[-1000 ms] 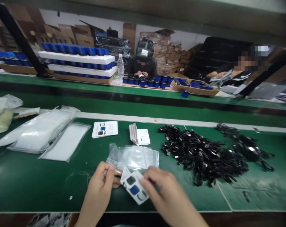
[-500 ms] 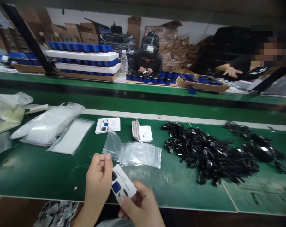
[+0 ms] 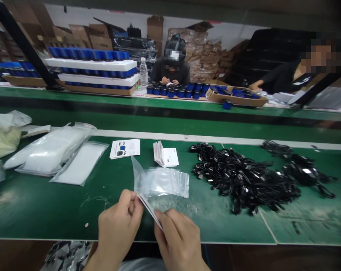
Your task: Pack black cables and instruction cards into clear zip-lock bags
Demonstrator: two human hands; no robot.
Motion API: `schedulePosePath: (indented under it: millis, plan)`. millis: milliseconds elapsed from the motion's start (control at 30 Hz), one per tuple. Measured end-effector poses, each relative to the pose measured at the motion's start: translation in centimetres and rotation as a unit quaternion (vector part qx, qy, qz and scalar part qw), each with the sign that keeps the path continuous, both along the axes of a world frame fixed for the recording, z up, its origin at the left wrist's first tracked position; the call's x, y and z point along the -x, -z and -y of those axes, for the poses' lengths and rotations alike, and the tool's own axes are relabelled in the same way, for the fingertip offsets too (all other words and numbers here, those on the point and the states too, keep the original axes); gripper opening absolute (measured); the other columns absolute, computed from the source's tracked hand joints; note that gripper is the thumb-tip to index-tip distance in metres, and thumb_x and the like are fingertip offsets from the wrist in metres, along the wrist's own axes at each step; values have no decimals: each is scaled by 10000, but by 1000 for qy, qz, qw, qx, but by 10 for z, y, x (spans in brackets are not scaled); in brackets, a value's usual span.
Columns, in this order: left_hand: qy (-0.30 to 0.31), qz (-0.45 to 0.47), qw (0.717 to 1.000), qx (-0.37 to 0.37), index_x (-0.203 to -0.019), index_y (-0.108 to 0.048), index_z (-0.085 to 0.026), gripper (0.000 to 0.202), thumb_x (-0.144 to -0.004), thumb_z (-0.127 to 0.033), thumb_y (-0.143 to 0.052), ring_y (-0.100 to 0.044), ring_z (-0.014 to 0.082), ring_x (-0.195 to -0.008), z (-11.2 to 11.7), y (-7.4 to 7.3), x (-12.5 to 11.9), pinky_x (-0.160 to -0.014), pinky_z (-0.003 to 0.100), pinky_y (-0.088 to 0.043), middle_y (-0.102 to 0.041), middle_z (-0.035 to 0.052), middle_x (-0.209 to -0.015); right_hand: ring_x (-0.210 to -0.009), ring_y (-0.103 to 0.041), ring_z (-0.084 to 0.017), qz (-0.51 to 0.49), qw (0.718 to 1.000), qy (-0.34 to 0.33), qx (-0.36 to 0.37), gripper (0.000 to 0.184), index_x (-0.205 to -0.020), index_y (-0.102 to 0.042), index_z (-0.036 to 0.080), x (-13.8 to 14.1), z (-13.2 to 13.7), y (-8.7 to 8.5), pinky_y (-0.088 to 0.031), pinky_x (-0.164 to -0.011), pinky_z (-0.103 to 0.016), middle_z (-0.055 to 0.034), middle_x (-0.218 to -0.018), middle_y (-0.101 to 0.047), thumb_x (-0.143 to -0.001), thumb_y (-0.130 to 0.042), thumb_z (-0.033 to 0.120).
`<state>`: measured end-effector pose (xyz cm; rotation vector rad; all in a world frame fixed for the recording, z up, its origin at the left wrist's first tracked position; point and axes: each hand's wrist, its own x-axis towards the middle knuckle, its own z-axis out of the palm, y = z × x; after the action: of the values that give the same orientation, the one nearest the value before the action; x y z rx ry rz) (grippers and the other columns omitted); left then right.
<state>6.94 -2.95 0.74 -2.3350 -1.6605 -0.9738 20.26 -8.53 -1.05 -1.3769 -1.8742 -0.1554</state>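
Observation:
Between my hands, a white printed card (image 3: 149, 209) is turned almost edge-on, its face mostly hidden. My right hand (image 3: 177, 235) pinches its near end. My left hand (image 3: 121, 222) is closed on the corner of a clear plastic bag (image 3: 137, 175), right at the card's far end; whether those fingers also touch the card I cannot tell. This bag stands up from the table beside a flat stack of clear zip bags (image 3: 166, 182). Beyond them lie a pile of printed cards (image 3: 125, 148) and a fanned stack of small white leaflets (image 3: 169, 156).
Black cables (image 3: 244, 177) are heaped on the green table (image 3: 60, 210) at right. Filled plastic bags (image 3: 54, 148) lie at left. Across a raised shelf sit trays of blue jars (image 3: 91, 71), a bottle (image 3: 143, 73) and two people. Below the near edge is a box of silvery packets (image 3: 67, 256).
The card has turned from face-up to nearly edge-on. My right hand has rolled over it, knuckles up, and my left hand has come to its far end. A co-worker's arm across has lowered.

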Motion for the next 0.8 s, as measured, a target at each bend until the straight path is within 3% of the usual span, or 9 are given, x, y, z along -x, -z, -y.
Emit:
schedulePosePath:
  millis: [133,233,333,433,533,633,800]
  plan:
    - [26,-14,999,11,-640,-449,-229,204,-833,-256,-388,-465,98,-257,-1,-1,2,-313,157,-327,-422,-105,-351,-533,-532,-149,-13,999,-12,-46,154,-956,-586,110,-6,0,-4,-355,-501,-266,-44,-625,-605,-893,-445,101]
    - [42,28,996,74,-640,-448,-232,173,-808,-227,-407,-457,90,-267,0,-2,3,-325,147,-345,-432,-111,-353,-540,-536,-144,2,998,-14,-63,157,-943,-598,95,-10,-2,-5,-338,-504,-263,-47,-638,-618,-891,-450,83]
    - [35,85,987,132,-623,-427,-237,194,-817,-241,-427,-451,84,-275,2,-2,3,-342,142,-356,-423,-117,-341,-508,-513,-138,14,999,9,-45,170,-922,-604,122,-9,-3,-3,-313,-495,-264,-22,-609,-599,-900,-437,103]
    - [38,97,985,137,-618,-419,-234,228,-843,-266,-420,-466,81,-287,5,0,1,-350,145,-359,-444,-111,-354,-458,-478,-142,15,999,43,-8,222,-833,-596,163,-3,-1,1,-280,-474,-275,-2,-566,-558,-912,-392,128]
    - [72,60,990,104,-621,-435,-227,242,-859,-262,-409,-477,80,-289,9,5,-3,-347,154,-347,-452,-104,-365,-413,-455,-142,20,998,55,37,303,-699,-544,192,2,2,2,-239,-448,-286,3,-539,-534,-908,-337,124]
    - [141,13,988,65,-617,-459,-217,281,-887,-247,-387,-508,86,-317,13,11,-6,-372,173,-353,-478,-85,-391,-418,-494,-131,-22,991,28,130,289,-662,-512,190,0,2,-3,-249,-433,-266,-5,-563,-556,-891,-342,144]
    - [195,2,977,81,-692,-523,-209,259,-898,-204,-366,-584,117,-495,18,11,-5,-479,200,-426,-559,-26,-579,-586,-578,-128,-163,930,-95,314,219,-689,-536,175,-17,-2,-22,-391,-526,-201,-15,-683,-583,-862,-413,119]
